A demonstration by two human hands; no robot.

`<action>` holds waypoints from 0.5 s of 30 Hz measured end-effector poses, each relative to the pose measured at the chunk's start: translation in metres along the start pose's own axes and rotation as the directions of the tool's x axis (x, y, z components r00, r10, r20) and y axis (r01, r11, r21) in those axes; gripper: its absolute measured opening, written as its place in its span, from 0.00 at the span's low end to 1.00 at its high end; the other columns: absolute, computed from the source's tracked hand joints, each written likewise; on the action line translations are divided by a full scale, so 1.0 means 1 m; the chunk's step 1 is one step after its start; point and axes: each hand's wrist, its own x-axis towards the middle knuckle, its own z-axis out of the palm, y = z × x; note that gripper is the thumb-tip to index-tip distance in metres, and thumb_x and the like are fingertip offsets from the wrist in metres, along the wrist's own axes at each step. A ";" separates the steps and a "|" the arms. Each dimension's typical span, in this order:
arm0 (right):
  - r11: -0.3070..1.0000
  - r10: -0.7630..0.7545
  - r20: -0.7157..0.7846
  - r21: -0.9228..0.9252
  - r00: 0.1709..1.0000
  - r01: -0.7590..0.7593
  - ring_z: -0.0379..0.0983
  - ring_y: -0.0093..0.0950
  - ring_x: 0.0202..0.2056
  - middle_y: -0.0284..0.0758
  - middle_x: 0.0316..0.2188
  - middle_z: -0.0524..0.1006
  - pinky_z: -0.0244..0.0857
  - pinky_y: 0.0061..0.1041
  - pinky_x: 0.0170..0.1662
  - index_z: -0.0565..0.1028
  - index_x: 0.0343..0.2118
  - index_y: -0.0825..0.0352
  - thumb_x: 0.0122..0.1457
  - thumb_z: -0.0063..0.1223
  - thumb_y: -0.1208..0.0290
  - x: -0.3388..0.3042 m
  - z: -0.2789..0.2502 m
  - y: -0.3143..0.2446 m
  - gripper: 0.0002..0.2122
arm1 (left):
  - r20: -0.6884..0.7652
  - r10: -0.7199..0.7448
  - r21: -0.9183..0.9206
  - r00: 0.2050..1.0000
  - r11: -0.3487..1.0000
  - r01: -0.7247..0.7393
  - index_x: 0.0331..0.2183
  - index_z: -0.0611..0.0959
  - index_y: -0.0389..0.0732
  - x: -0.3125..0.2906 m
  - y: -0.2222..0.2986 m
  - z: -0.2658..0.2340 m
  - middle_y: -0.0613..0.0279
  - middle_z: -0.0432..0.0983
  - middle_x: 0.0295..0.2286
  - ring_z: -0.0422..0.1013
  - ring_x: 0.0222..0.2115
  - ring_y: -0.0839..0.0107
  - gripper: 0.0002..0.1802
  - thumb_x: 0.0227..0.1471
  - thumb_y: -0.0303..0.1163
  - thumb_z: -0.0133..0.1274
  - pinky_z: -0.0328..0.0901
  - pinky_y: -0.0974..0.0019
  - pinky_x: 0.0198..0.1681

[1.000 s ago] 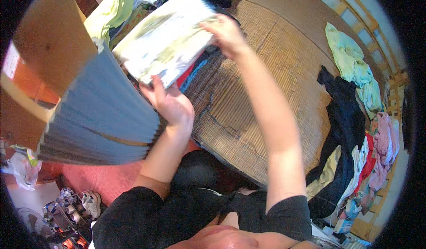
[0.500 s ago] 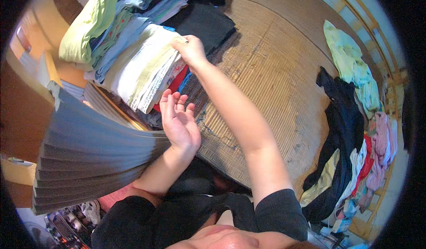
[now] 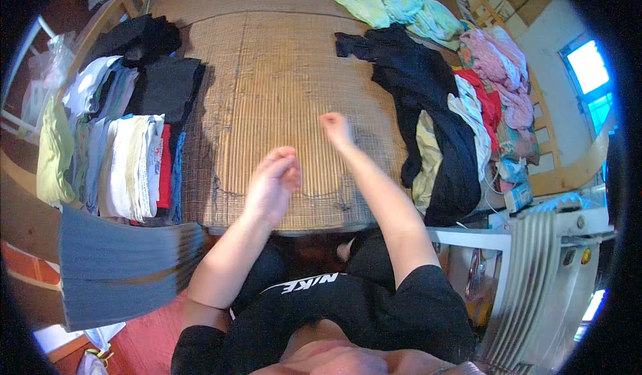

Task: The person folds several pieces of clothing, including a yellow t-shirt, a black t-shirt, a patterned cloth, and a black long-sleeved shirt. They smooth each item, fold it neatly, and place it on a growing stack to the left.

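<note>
Both of my hands hang over the woven mat point(image 3: 267, 87), with nothing visible in either. My left hand point(image 3: 273, 180) is loosely curled, its fingers a little apart and blurred. Ahead and to its right, my right hand point(image 3: 336, 132) has its fingers folded in like a loose fist. At the left stands a row of folded clothes: white and cream pieces point(image 3: 127, 168), a red one point(image 3: 164, 168), a yellow-green one point(image 3: 53, 154) and black ones point(image 3: 164, 91). Loose black clothing point(image 3: 428, 101) lies at the right, with a khaki piece point(image 3: 424, 168) against it.
Farther right are a pale green cloth point(image 3: 394, 4), a pink cloth point(image 3: 498, 67) and a red garment point(image 3: 490, 104) by the wooden bed rail point(image 3: 548, 138). A grey pleated cover point(image 3: 120, 268) is at the near left. A white fan-like grille point(image 3: 528, 275) stands at the near right.
My right hand has let go of the white and cream folded stack and drawn back over the mat. My left hand has also moved away from it. The view has swung rightward.
</note>
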 end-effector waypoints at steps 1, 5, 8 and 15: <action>0.995 0.090 -0.096 -0.030 0.991 -0.093 0.73 0.28 0.29 0.37 0.25 0.77 0.65 0.26 0.36 0.76 0.28 0.66 0.50 0.52 0.67 0.004 -0.023 0.012 0.08 | 0.040 -0.066 -0.009 0.997 0.998 0.067 0.31 0.72 0.43 0.002 -0.014 0.012 0.71 0.66 0.20 0.63 0.21 0.81 0.04 0.49 0.27 0.45 0.58 0.78 0.24; 0.924 -0.150 -0.425 -0.381 0.893 -0.026 0.71 0.39 0.27 0.43 0.20 0.74 0.64 0.35 0.33 0.74 0.23 0.65 0.45 0.50 0.74 0.026 -0.113 0.028 0.03 | 0.108 -0.210 0.265 0.972 0.948 0.175 0.31 0.71 0.43 0.020 -0.076 0.032 0.70 0.66 0.21 0.63 0.21 0.80 0.03 0.50 0.29 0.45 0.59 0.78 0.25; 0.757 -0.232 -0.475 -0.636 0.849 -0.149 0.64 0.42 0.38 0.44 0.30 0.69 0.62 0.37 0.38 0.73 0.26 0.68 0.45 0.50 0.74 0.053 -0.168 0.034 0.05 | 0.041 -0.188 0.592 0.981 0.796 0.128 0.31 0.70 0.44 0.031 -0.116 -0.001 0.70 0.67 0.21 0.63 0.23 0.80 0.03 0.51 0.27 0.44 0.58 0.77 0.26; 0.481 0.208 -0.272 -0.808 0.939 -0.341 0.56 0.36 0.53 0.36 0.50 0.62 0.58 0.41 0.48 0.55 0.54 0.54 0.49 0.53 0.67 0.103 -0.233 0.060 0.29 | 0.039 -0.274 0.517 0.961 0.828 0.215 0.35 0.69 0.42 0.031 -0.091 0.006 0.70 0.66 0.22 0.62 0.23 0.80 0.07 0.51 0.28 0.44 0.57 0.77 0.27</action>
